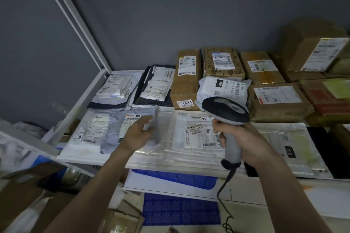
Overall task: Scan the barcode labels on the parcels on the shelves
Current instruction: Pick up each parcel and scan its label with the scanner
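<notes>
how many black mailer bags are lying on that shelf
3: one back centre-left beside the brown boxes, one under the clear bag at back left, one at the front right edge. Others may be hidden.

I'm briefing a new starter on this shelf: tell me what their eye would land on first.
The grey handheld scanner, gripped by the right hand at centre right and aimed at the shelf. Behind its head sits a white mailer bag propped on the brown cardboard boxes along the back. At front centre the left hand pinches a flat clear plastic parcel.
</notes>
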